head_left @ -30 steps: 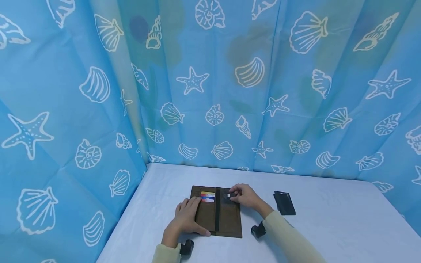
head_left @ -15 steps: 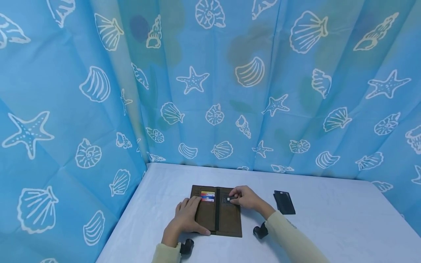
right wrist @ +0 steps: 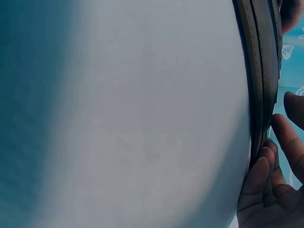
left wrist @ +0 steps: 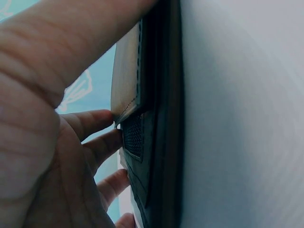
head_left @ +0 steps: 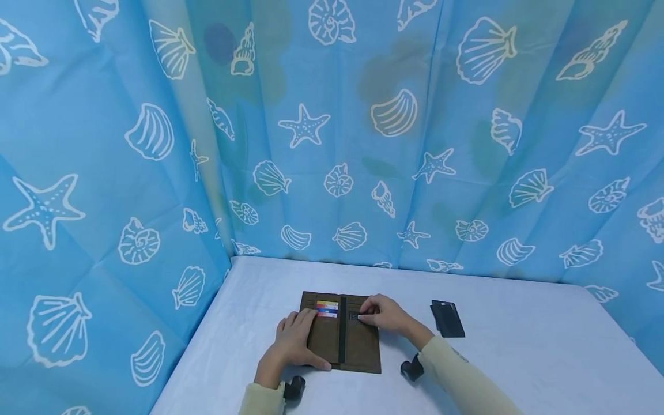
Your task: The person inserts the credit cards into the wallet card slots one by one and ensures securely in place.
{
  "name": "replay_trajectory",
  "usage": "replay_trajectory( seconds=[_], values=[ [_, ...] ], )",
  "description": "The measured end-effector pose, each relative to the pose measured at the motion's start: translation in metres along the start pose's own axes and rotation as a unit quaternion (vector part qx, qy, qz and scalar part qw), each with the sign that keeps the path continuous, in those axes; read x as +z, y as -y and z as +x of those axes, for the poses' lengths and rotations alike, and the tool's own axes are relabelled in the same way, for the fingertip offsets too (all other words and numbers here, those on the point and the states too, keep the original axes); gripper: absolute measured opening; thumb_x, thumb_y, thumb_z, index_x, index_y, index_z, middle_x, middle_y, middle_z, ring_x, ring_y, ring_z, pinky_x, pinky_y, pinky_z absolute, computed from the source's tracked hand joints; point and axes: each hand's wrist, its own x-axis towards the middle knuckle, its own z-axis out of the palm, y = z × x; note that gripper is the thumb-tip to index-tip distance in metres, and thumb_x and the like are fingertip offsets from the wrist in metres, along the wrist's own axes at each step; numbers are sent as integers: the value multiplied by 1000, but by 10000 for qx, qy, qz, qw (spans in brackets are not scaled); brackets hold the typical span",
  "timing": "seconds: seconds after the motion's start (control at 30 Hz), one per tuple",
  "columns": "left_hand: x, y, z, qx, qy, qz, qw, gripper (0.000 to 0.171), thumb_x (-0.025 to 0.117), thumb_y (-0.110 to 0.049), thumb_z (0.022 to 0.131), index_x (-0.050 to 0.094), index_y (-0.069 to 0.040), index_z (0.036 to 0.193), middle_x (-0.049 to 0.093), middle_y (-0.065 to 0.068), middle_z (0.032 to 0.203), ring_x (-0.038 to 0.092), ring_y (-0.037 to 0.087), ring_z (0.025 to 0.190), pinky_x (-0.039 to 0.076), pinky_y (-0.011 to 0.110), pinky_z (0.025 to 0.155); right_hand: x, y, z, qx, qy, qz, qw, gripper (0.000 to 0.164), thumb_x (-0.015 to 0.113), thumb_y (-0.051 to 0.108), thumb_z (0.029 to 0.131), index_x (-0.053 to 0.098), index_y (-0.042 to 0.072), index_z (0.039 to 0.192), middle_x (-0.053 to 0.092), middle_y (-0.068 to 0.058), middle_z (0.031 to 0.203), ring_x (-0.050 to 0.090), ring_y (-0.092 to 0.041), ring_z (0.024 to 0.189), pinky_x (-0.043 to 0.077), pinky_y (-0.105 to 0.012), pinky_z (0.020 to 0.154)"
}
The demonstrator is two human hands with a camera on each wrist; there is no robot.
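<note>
A brown bifold wallet (head_left: 363,353) lies spread flat, a dark strap along its fold. Colourful cards (head_left: 327,309) show in slots on its left half. My left hand (head_left: 297,340) rests on that half, thumb along the near edge; in the left wrist view its fingertips (left wrist: 112,140) touch the panel's side. At the right half's upper slots, my right hand (head_left: 390,314) pinches a black card (head_left: 354,316) with a chip, mostly hidden by the slot and fingers. The right wrist view shows the right fingers (right wrist: 259,175) beside the wallet's edge (right wrist: 259,61).
Two black cards (head_left: 449,320) lie overlapped on the white-covered table (head_left: 508,351), right of the wallet. A blue shell-print curtain (head_left: 332,132) hangs behind and to the left. Black wrist cameras (head_left: 295,388) sit below both wrists.
The black card has slid down toward me into the right-hand slot, less of it showing now. My right hand moved slightly with it; the left hand has stayed put.
</note>
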Motion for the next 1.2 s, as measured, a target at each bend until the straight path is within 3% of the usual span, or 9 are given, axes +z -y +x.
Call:
replay_trajectory(
  seconds=[0.37, 1.2],
  values=[
    [2, 3, 4, -63, 43, 1, 10000, 117, 92, -55, 56, 35, -12, 149, 40, 10, 152, 31, 36, 136, 19, 67, 117, 1, 0, -4, -393, 227, -180, 9988, 6, 73, 16, 89, 68, 14, 92, 60, 2, 85, 53, -15, 78, 47, -29, 66],
    [0, 1, 1, 19, 28, 84, 10000, 119, 92, -55, 55, 35, -9, 149, 41, 12, 151, 33, 37, 134, 21, 67, 115, 0, 1, -10, -582, 232, -228, 9978, 11, 73, 19, 89, 69, 13, 97, 59, 1, 91, 52, -14, 83, 47, -28, 70]
  ],
)
